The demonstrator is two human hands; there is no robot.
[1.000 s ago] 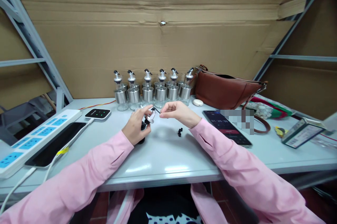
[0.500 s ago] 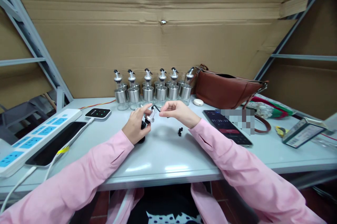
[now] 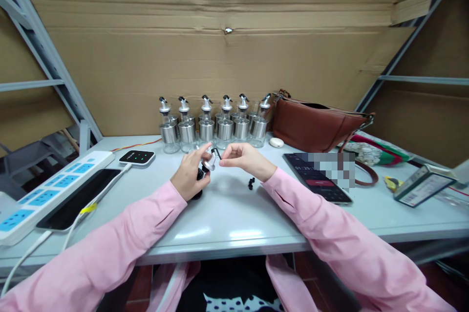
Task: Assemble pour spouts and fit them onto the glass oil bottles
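Observation:
Between thumb and fingers, my left hand (image 3: pixel 190 170) grips a silver pour spout (image 3: pixel 210 162) above the table. My right hand (image 3: pixel 245 159) is closed in a pinch at the thin black flap (image 3: pixel 217 153) on the spout's tip. Black round parts (image 3: pixel 198 195) lie beneath my left hand, partly covered by it. A few small black pieces (image 3: pixel 251 183) rest on the table below my right hand. Behind the hands stands a row of glass bottles (image 3: pixel 206 131) with steel sleeves and similar silver spouts with black flaps.
A brown handbag (image 3: pixel 311 126) and a white round case (image 3: pixel 276 142) sit at the back right, with a phone (image 3: pixel 317 177) and small box (image 3: pixel 425 185) nearer. On the left are a power strip (image 3: pixel 54 190), a dark phone (image 3: pixel 78 199) and a black-faced device (image 3: pixel 137 157). Cardboard (image 3: pixel 220 68) backs the table.
My right hand has dropped slightly, and the black flap on the spout now slants more steeply downward. My left hand keeps its grip on the pour spout.

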